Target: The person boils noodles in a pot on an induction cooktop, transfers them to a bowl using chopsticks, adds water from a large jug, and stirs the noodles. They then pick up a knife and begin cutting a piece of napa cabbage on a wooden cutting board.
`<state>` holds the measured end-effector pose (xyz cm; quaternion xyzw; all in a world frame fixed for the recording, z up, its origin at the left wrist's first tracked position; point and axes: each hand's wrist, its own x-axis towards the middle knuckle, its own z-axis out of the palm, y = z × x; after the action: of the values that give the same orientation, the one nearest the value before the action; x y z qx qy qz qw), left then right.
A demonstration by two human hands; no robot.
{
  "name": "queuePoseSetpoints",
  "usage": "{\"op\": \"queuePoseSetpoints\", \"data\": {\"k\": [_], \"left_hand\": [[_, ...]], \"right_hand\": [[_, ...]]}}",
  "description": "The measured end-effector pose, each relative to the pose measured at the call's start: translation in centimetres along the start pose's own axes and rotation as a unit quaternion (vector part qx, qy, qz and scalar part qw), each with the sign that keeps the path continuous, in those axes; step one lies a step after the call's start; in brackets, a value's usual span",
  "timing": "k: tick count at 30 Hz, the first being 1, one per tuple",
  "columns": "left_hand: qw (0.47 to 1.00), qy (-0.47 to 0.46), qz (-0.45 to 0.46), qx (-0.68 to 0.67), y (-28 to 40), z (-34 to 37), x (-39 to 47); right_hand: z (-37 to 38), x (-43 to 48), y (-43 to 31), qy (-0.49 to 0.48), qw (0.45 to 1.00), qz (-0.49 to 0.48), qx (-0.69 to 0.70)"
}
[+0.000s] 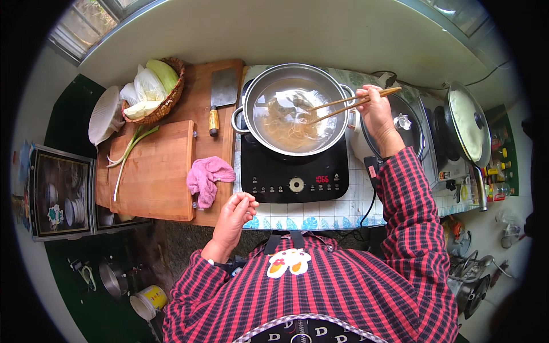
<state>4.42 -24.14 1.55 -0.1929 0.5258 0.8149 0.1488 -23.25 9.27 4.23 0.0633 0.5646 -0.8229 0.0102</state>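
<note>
My right hand [376, 112] grips a pair of wooden chopsticks [343, 107], their tips dipped into a steel pot [245, 124] with two loop handles. Pale thin noodles [285, 124] lie in the pot under clear water. The pot sits on a black induction cooker [274, 171] whose red display is lit. Near the cooker's front left corner, my left hand [235, 218] hovers with loosely curled fingers together and nothing visible in it. A pink cloth [210, 180] lies just beyond it, across the edge of a wooden cutting board [158, 171].
Spring onions [127, 158] lie on the board. Behind are a cleaver [222, 96] and a wicker basket [178, 81] of vegetables. To the right stand a glass-lidded cooker [401, 139] and a lidded frying pan [465, 124], its handle over the counter edge. A black cable [369, 214] hangs down in front.
</note>
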Motion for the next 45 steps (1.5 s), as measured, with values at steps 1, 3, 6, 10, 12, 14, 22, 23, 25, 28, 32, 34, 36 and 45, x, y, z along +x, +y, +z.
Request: {"op": "queuePoseSetpoints", "data": {"k": [1,3,6,10,12,14,22,23,25,28,32,34,36,45], "left_hand": [[1.0,0.005,-0.003,0.0,-0.1,-0.2,-0.1],[1.0,0.013,-0.005,-0.008,-0.4,-0.3,-0.3],[1.0,0.02,-0.012,-0.008,-0.6,-0.6,-0.5],[0.999,0.024,-0.023,-0.01,-0.7,-0.8,-0.5],[0.999,0.026,-0.026,-0.003,-0.8,-0.9,-0.5],[0.999,0.029,-0.028,-0.001,-1.0,-1.0,-0.6],[0.999,0.035,-0.031,0.006,-1.5,-1.1,-0.8],[0.999,0.035,-0.03,0.005,-1.5,-1.1,-0.8],[0.999,0.036,-0.03,0.004,-1.6,-1.1,-0.9],[0.998,0.047,-0.033,0.01,-1.6,-1.1,-1.2],[0.998,0.051,-0.035,0.008,-1.8,-1.1,-1.4],[0.998,0.052,-0.036,0.008,-1.9,-1.1,-1.4],[0.998,0.054,-0.038,0.007,-2.0,-1.1,-1.5],[0.998,0.051,-0.041,0.008,-2.1,-1.1,-1.6]], "right_hand": [[0.2,-0.1,0.5,0.002,1.0,0.007,0.012],[0.7,-0.2,1.4,-0.014,0.999,0.013,0.026],[1.7,-0.5,2.6,-0.009,0.997,0.049,0.05],[3.2,-0.8,4.1,-0.009,0.995,0.073,0.071],[4.0,-1.0,4.9,-0.006,0.993,0.077,0.092],[4.5,-1.0,5.4,0.013,0.992,0.091,0.083],[5.6,-0.9,6.0,0.078,0.988,0.115,0.072],[5.6,-0.9,6.0,0.086,0.986,0.12,0.075],[5.7,-0.9,6.1,0.092,0.984,0.128,0.084],[5.5,-0.6,6.1,0.09,0.982,0.134,0.097],[5.2,-0.3,6.2,0.098,0.977,0.15,0.118],[5.2,-0.4,6.2,0.087,0.976,0.154,0.129],[5.5,-0.7,6.1,0.073,0.976,0.151,0.138],[6.9,-1.5,5.2,0.038,0.994,0.091,0.036]]}}
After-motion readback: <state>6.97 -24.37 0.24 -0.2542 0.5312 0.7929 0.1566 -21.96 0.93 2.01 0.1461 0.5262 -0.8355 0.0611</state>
